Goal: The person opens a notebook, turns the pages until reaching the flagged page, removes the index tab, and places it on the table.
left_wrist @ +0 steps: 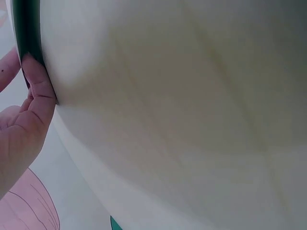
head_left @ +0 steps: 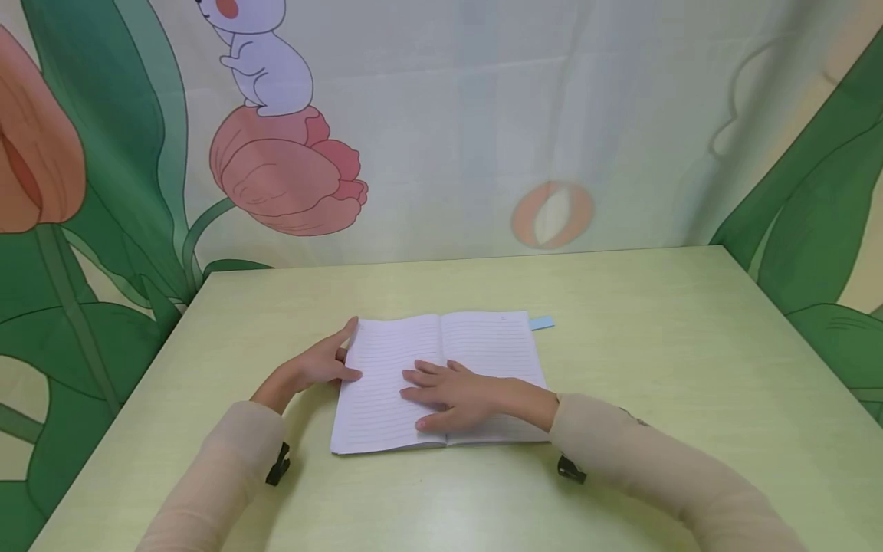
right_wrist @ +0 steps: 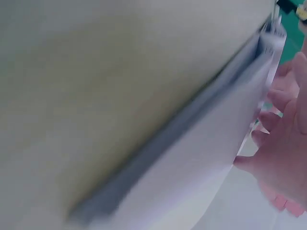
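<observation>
An open notebook (head_left: pixel 386 349) with lined pages lies on the table, its spine fold running between the two pages. At its left edge my left hand (head_left: pixel 319 364) holds the notebook, the thumb resting over the page and another finger along the margin. My right hand (head_left: pixel 458 399) lies across the fold with its fingers spread, touching the pages. A light blue tab (head_left: pixel 542 323) sticks out past the upper right edge. In the right wrist view the notebook's page edges (right_wrist: pixel 187 129) look blurred, and the right hand (right_wrist: pixel 283 139) appears over them.
The pale yellow-green table (head_left: pixel 641 322) extends around the notebook. Behind it hangs a curtain (head_left: pixel 441 153) printed with tulips, leaves and a white animal. Small black devices (head_left: pixel 571 469) are worn at both wrists.
</observation>
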The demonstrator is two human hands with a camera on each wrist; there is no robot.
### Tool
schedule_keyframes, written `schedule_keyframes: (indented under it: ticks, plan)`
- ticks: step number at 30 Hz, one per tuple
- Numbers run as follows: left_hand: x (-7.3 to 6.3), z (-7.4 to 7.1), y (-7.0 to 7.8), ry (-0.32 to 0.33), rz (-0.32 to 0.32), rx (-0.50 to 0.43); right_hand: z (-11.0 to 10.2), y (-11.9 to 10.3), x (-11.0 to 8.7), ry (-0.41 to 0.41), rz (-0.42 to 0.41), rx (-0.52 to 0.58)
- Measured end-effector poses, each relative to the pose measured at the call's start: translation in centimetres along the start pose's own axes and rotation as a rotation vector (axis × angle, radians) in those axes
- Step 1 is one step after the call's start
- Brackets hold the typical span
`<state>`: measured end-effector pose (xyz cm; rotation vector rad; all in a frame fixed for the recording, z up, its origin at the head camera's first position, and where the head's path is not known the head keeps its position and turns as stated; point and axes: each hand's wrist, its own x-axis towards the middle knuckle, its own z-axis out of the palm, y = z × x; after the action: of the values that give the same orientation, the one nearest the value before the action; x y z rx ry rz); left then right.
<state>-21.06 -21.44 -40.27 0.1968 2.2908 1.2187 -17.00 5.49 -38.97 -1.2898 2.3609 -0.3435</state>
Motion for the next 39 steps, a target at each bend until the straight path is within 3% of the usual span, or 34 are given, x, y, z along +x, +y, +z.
schedule_keyframes:
  ticks: [14, 21, 30, 39]
  plan:
    - [0.1, -0.2, 0.1, 0.019, -0.053, 0.038, -1.6, 7.2, -3.0, 0.107, 0.176, 0.018]
    - [0.2, -0.1, 0.1, 0.019, -0.054, 0.046, -1.7, 10.2, -4.8, 0.144, 0.253, -0.045]
    - [0.3, -0.1, 0.1, 0.018, -0.065, 0.063, -2.2, 11.7, -6.7, 0.124, 0.348, -0.060]
    - [0.1, 0.1, 0.2, 0.016, -0.048, 0.042, -2.2, 12.2, -6.8, 0.127, 0.355, -0.101]
